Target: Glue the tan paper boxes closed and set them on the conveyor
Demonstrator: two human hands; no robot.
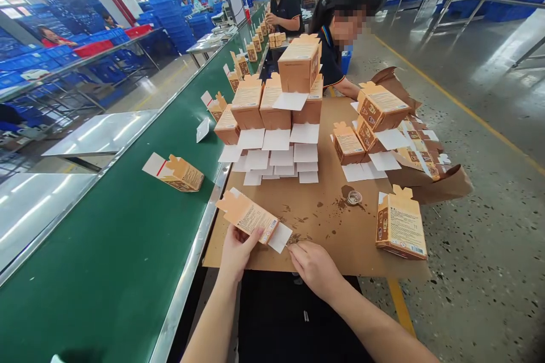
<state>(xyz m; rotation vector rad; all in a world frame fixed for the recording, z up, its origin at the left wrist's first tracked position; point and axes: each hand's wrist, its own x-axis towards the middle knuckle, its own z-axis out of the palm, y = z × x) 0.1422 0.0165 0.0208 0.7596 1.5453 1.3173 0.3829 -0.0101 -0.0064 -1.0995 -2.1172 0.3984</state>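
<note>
Low over the near edge of the cardboard-covered table (298, 264), my left hand (239, 248) grips a brown-and-cream printed carton (252, 216), thumb on its printed face. The carton is tilted, with notched flaps at its upper left end and a white flap (280, 237) sticking out at its lower right end. Beside that white flap is my right hand (314, 264), its fingers curled in a pinch. Whatever is between those fingertips is hidden. Just beyond both hands rises a stack of similar cartons (249, 103), their white flaps pointing towards me.
A green conveyor belt (128, 238) on the left carries a carton (181, 174) and several more further back. To the right stand a single carton (401, 226), a small clear round dish (354, 198) and an opened cardboard box (443, 184). A co-worker (334, 51) leans in behind the stack.
</note>
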